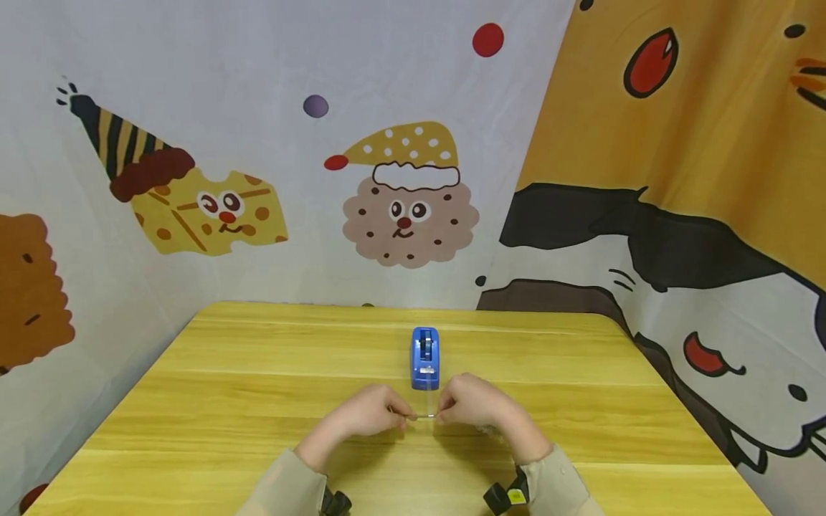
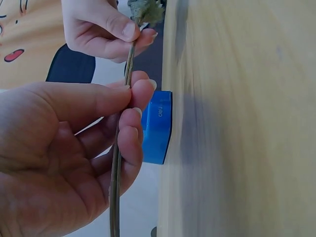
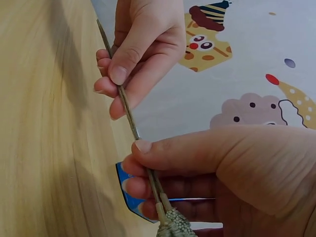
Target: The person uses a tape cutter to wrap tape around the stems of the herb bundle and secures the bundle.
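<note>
A pair of thin brownish stems (image 3: 129, 116) with a green, textured head (image 3: 176, 225) at one end, like dried flowers, is stretched between both hands. My left hand (image 1: 377, 410) pinches the stems between thumb and fingers; their bare ends run past its palm in the left wrist view. Close to the head, my right hand (image 1: 474, 401) pinches the stems with thumb and fingertips. Just beyond the hands stands a blue tape dispenser (image 1: 425, 358). A clear strip of tape (image 1: 430, 403) reaches from its near end to the stems between the hands.
A light wood-grain table (image 1: 258, 358) lies under everything. Behind it hangs a curtain (image 1: 258, 57) printed with cartoon figures, which also runs along the right side. Dark wrist cameras (image 1: 498, 496) sit by the sleeves.
</note>
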Action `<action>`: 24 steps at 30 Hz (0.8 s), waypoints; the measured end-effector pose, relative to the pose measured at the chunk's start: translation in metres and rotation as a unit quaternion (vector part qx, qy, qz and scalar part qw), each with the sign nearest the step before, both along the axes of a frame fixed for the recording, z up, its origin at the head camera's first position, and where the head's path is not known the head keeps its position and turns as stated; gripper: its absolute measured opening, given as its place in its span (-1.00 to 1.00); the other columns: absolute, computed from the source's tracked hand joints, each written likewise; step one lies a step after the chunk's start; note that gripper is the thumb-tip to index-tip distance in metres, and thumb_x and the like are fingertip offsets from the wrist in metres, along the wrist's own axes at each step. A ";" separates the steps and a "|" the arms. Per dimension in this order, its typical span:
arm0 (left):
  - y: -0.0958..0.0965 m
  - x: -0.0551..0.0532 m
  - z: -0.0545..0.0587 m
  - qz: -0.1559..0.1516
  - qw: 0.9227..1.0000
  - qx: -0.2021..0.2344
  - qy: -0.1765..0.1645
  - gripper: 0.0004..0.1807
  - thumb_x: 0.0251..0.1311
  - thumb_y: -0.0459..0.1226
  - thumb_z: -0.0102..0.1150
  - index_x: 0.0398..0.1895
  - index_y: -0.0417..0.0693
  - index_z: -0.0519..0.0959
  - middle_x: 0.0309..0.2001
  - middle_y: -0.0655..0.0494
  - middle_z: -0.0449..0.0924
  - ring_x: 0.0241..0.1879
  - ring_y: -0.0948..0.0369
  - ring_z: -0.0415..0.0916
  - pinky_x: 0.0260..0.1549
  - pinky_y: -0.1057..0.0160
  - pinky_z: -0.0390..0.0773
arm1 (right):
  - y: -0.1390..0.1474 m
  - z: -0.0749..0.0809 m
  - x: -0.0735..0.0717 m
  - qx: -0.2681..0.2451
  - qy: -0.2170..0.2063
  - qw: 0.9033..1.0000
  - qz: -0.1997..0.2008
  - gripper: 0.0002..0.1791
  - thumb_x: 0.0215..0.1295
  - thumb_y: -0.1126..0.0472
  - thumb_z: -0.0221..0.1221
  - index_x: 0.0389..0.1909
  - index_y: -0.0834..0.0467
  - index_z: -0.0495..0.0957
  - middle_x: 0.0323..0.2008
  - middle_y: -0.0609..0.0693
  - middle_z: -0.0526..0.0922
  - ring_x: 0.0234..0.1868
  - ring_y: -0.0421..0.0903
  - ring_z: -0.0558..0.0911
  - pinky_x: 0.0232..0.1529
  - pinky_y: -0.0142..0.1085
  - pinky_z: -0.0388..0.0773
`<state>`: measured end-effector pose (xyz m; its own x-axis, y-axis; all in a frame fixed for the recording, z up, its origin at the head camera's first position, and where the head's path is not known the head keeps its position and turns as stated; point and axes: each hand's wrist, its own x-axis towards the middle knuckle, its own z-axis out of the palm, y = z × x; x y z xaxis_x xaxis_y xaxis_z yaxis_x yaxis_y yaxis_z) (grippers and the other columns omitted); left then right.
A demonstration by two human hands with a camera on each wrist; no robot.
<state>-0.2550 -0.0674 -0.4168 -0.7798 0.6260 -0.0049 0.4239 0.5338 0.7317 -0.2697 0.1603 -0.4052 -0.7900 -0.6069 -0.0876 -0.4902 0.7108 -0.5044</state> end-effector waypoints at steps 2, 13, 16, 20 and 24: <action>0.000 0.000 0.000 0.003 1.000 -0.003 0.005 -0.80 0.09 -0.42 0.28 -0.22 -0.10 0.75 -0.21 0.09 0.73 -0.40 0.32 0.49 -0.39 0.30 0.49 | -0.001 -0.001 0.000 0.001 0.007 1.000 -0.005 -0.87 0.09 0.25 0.37 -0.60 0.04 0.68 -0.63 -0.27 0.55 -0.62 -0.30 0.41 -0.54 -0.38 0.44; 0.000 -0.001 -0.003 0.022 1.000 0.006 -0.005 -0.80 0.13 -0.38 0.22 -0.18 -0.12 0.73 -0.27 0.08 0.71 -0.51 0.26 0.53 -0.47 0.28 0.53 | -0.002 -0.002 0.002 0.008 0.041 0.999 -0.025 -0.81 0.01 0.25 0.41 -0.66 0.00 0.62 -0.63 -0.29 0.52 -0.61 -0.30 0.43 -0.52 -0.37 0.44; 0.000 0.000 -0.003 0.026 0.999 0.019 -0.017 -0.79 0.17 -0.41 0.15 -0.17 -0.20 0.70 -0.36 0.06 0.69 -0.67 0.27 0.40 -0.66 0.34 0.42 | -0.004 -0.001 0.003 0.014 0.047 0.998 -0.033 -0.80 0.00 0.24 0.42 -0.66 -0.03 0.61 -0.63 -0.29 0.51 -0.60 -0.29 0.44 -0.50 -0.36 0.45; 0.000 0.001 -0.003 0.026 1.000 0.015 -0.006 -0.78 0.18 -0.44 0.10 -0.18 -0.23 0.70 -0.40 0.08 0.68 -0.69 0.34 0.30 -0.69 0.40 0.32 | -0.005 -0.001 0.004 0.026 0.059 0.997 -0.039 -0.79 -0.01 0.22 0.43 -0.66 -0.04 0.60 -0.63 -0.30 0.51 -0.58 -0.29 0.44 -0.49 -0.35 0.44; 0.000 0.000 -0.004 0.026 1.000 0.009 0.008 -0.79 0.15 -0.46 0.12 -0.22 -0.20 0.71 -0.35 0.06 0.70 -0.60 0.35 0.32 -0.60 0.37 0.36 | -0.006 -0.001 0.005 0.039 0.072 0.996 -0.039 -0.79 -0.02 0.20 0.44 -0.66 -0.06 0.60 -0.62 -0.31 0.50 -0.57 -0.29 0.43 -0.49 -0.35 0.43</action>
